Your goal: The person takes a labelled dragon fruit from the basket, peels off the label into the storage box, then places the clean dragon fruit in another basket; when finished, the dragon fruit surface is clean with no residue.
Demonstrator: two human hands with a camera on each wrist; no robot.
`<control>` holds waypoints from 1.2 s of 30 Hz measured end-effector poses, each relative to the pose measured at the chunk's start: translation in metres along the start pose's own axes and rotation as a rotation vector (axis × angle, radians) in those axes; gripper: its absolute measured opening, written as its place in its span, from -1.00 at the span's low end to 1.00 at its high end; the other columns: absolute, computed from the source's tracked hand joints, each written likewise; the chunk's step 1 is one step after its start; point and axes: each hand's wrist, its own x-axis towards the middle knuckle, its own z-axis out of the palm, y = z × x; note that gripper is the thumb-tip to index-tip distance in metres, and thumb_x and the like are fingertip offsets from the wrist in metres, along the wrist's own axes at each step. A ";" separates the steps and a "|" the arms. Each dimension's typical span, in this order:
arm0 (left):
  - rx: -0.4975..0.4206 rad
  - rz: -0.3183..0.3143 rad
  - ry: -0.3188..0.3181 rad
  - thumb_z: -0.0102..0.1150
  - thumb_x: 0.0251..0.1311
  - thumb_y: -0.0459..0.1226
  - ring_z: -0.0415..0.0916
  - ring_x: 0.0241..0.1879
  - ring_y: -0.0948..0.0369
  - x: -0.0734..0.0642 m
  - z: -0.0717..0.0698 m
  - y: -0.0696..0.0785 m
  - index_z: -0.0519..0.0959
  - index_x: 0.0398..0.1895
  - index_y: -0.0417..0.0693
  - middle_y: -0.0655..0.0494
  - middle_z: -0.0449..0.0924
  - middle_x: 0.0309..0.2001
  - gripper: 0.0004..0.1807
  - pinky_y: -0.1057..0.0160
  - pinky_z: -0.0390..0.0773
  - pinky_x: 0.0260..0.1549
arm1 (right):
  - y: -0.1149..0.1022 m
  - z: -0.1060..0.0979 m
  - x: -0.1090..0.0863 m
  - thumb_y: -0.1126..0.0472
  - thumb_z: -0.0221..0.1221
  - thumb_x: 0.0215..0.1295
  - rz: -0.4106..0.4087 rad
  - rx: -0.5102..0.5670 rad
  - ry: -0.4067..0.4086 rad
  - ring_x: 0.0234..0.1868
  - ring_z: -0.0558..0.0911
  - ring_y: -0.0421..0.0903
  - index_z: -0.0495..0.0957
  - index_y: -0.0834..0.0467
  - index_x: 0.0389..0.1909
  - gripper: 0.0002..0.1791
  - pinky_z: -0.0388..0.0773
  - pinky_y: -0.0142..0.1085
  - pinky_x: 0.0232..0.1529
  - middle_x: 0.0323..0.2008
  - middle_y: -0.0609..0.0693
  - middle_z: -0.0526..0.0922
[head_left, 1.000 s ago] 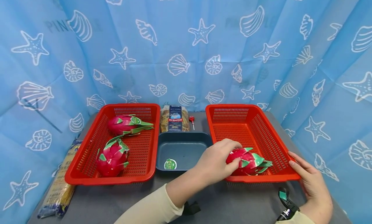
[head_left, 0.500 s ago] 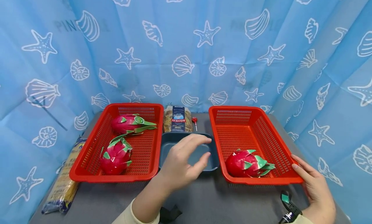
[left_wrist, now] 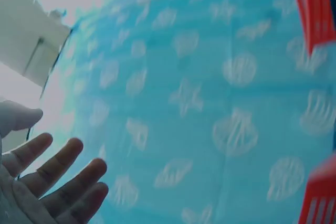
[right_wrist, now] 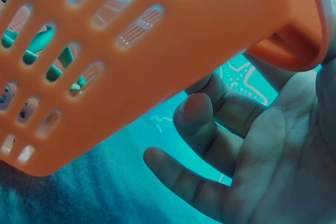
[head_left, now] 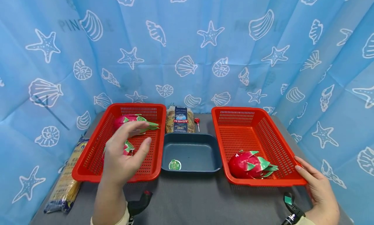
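My left hand (head_left: pixel 122 153) is over the front of the left red basket (head_left: pixel 159 143), thumb and fingers apart, with nothing held. Behind it a pink dragon fruit (head_left: pixel 127 149) is mostly hidden; another dragon fruit (head_left: pixel 121 120) lies farther back. The left wrist view shows the fingers (left_wrist: pixel 63 161) spread in front of the curtain. My right hand (head_left: pixel 319 189) holds the right rim of the right red basket (head_left: pixel 281 137) near its front corner. In the right wrist view, several fingers (right_wrist: pixel 194 111) curl beneath that rim. A dragon fruit (head_left: pixel 246 165) lies in this basket's front.
A dark blue tray (head_left: pixel 191 170) with a green sticker (head_left: pixel 174 164) stands between the baskets. Behind it are a bag of pasta (head_left: pixel 180 119) and a red lollipop (head_left: pixel 197 121). A long spaghetti pack (head_left: pixel 65 179) lies at far left. A blue curtain (head_left: pixel 187 40) encloses the back and sides.
My left hand has let go of the dragon fruit in the right basket and moved left, across the tray, to over the left basket. The right hand keeps its place on the rim.
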 end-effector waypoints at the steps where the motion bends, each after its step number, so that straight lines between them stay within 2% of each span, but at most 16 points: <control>1: -0.002 -0.004 0.017 0.41 0.08 -0.38 0.60 0.08 0.10 0.000 -0.008 -0.003 0.57 0.21 -0.30 -0.08 0.65 0.09 -0.44 0.32 0.57 0.09 | -0.001 0.000 0.000 0.37 0.08 0.54 0.002 -0.007 -0.001 -0.26 0.77 -0.22 0.75 -0.26 0.04 -0.55 0.65 -0.47 -0.23 -0.16 -0.24 0.76; 5: 0.029 -0.047 0.070 0.37 -0.03 -0.56 0.59 0.09 0.13 -0.005 -0.035 -0.014 0.55 0.24 -0.35 -0.15 0.65 0.08 -0.37 0.36 0.55 0.11 | -0.003 0.000 0.000 0.35 0.09 0.54 0.011 -0.053 -0.010 -0.25 0.77 -0.24 0.74 -0.30 0.04 -0.55 0.64 -0.49 -0.22 -0.17 -0.24 0.76; 11: 0.149 -0.192 0.131 0.33 -0.01 -0.64 0.58 0.07 0.25 -0.020 -0.071 -0.033 0.57 0.28 -0.25 -0.08 0.65 0.08 -0.33 0.49 0.49 0.09 | -0.009 0.000 0.001 0.30 0.12 0.55 0.033 -0.142 -0.013 -0.22 0.75 -0.30 0.71 -0.34 0.06 -0.57 0.59 -0.54 -0.22 -0.16 -0.31 0.74; 14: 0.208 -0.334 0.161 0.34 0.12 -0.56 0.58 0.04 0.31 -0.026 -0.088 -0.044 0.59 0.29 -0.13 0.09 0.65 0.08 -0.40 0.53 0.49 0.05 | -0.014 -0.001 0.000 0.23 0.10 0.57 0.072 -0.207 -0.013 -0.20 0.71 -0.38 0.68 -0.39 0.09 -0.59 0.58 -0.55 -0.24 -0.14 -0.42 0.68; 16: 0.261 -0.461 0.166 0.34 0.22 -0.47 0.55 0.03 0.37 -0.031 -0.099 -0.053 0.59 0.32 0.00 0.19 0.63 0.10 -0.43 0.54 0.48 0.04 | -0.018 -0.002 -0.001 0.17 0.09 0.58 0.101 -0.257 -0.017 -0.18 0.67 -0.44 0.64 -0.44 0.11 -0.61 0.58 -0.53 -0.25 -0.13 -0.52 0.61; 18: 0.321 -0.598 0.154 0.30 0.32 -0.36 0.53 0.05 0.37 -0.039 -0.112 -0.062 0.56 0.37 0.08 0.17 0.61 0.15 -0.46 0.54 0.47 0.06 | -0.023 -0.001 -0.002 0.10 0.10 0.58 0.143 -0.309 -0.014 -0.18 0.64 -0.48 0.60 -0.50 0.10 -0.64 0.57 -0.53 -0.27 -0.16 -0.56 0.58; 20: 0.376 -0.714 0.121 0.26 0.39 -0.23 0.51 0.12 0.27 -0.047 -0.124 -0.073 0.50 0.43 0.08 0.06 0.56 0.22 -0.46 0.53 0.45 0.09 | -0.028 0.001 -0.001 0.05 0.11 0.57 0.166 -0.355 0.007 -0.19 0.62 -0.50 0.56 -0.54 0.13 -0.65 0.53 -0.55 -0.29 -0.18 -0.58 0.56; 22: 0.421 -0.820 0.070 0.21 0.44 -0.12 0.49 0.18 0.12 -0.056 -0.135 -0.084 0.42 0.48 0.05 -0.07 0.51 0.28 -0.42 0.51 0.46 0.09 | -0.031 0.004 0.000 -0.02 0.12 0.56 0.179 -0.445 0.038 -0.21 0.59 -0.54 0.46 -0.52 0.28 -0.61 0.48 -0.54 -0.32 -0.20 -0.62 0.52; 24: 0.430 -0.898 0.007 0.16 0.46 -0.04 0.44 0.23 -0.08 -0.064 -0.144 -0.095 0.35 0.52 -0.02 -0.18 0.44 0.33 -0.36 0.54 0.52 -0.06 | -0.033 0.006 0.002 -0.08 0.10 0.55 0.184 -0.540 0.067 -0.23 0.56 -0.58 0.30 -0.38 0.47 -0.48 0.45 -0.53 -0.34 -0.23 -0.65 0.47; 26: 0.399 -0.957 -0.053 0.14 0.46 0.01 0.38 0.26 -0.23 -0.071 -0.150 -0.106 0.28 0.55 -0.08 -0.27 0.37 0.37 -0.29 0.56 0.54 -0.20 | -0.035 0.007 0.002 -0.14 0.07 0.55 0.190 -0.630 0.087 -0.25 0.53 -0.61 0.14 -0.23 0.59 -0.33 0.45 -0.49 -0.34 -0.24 -0.68 0.42; 27: 0.371 -0.982 -0.082 0.13 0.46 0.03 0.36 0.28 -0.28 -0.074 -0.153 -0.111 0.25 0.57 -0.11 -0.31 0.34 0.39 -0.26 0.49 0.60 -0.21 | -0.036 0.008 0.003 -0.16 0.07 0.54 0.191 -0.668 0.096 -0.25 0.51 -0.62 0.08 -0.16 0.61 -0.28 0.47 -0.47 -0.33 -0.24 -0.70 0.39; 29: 0.303 -1.021 -0.145 0.11 0.47 0.04 0.33 0.29 -0.35 -0.079 -0.156 -0.120 0.19 0.58 -0.17 -0.39 0.28 0.41 -0.22 0.37 0.68 -0.27 | -0.038 0.010 0.002 -0.19 0.06 0.53 0.195 -0.689 0.121 -0.24 0.45 -0.65 0.06 -0.13 0.63 -0.25 0.54 -0.30 -0.14 -0.24 -0.71 0.36; 30: 0.275 -1.040 -0.176 0.11 0.47 0.04 0.33 0.29 -0.37 -0.081 -0.157 -0.124 0.16 0.59 -0.19 -0.41 0.26 0.41 -0.20 0.28 0.71 -0.26 | -0.039 0.012 0.001 -0.20 0.08 0.52 0.190 -0.683 0.138 -0.18 0.42 -0.66 0.07 -0.14 0.63 -0.24 0.54 -0.18 0.01 -0.19 -0.71 0.36; 33: 0.200 -1.073 -0.259 0.11 0.49 0.01 0.49 0.16 -0.28 -0.086 -0.160 -0.132 0.10 0.61 -0.21 -0.48 0.26 0.39 -0.19 0.06 0.73 -0.21 | -0.040 0.018 -0.004 -0.12 0.14 0.51 0.110 -0.601 0.225 -0.13 0.40 -0.63 0.21 -0.15 0.58 -0.31 0.45 -0.29 0.12 -0.16 -0.68 0.42; 34: 0.182 -1.083 -0.278 0.12 0.49 -0.01 0.56 0.08 -0.21 -0.088 -0.160 -0.134 0.09 0.61 -0.22 -0.49 0.26 0.37 -0.19 0.09 0.74 -0.24 | -0.041 0.022 -0.006 -0.07 0.16 0.51 0.067 -0.548 0.256 -0.10 0.40 -0.61 0.28 -0.14 0.55 -0.35 0.41 -0.36 0.15 -0.15 -0.66 0.47; 36: 0.161 -1.095 -0.302 0.12 0.50 -0.04 0.64 -0.04 -0.06 -0.090 -0.161 -0.136 0.07 0.61 -0.21 -0.51 0.29 0.34 -0.20 0.08 0.74 -0.25 | -0.044 0.029 -0.009 0.06 0.20 0.50 -0.037 -0.444 0.302 -0.03 0.44 -0.55 0.42 -0.08 0.48 -0.44 0.37 -0.61 -0.01 -0.10 -0.57 0.55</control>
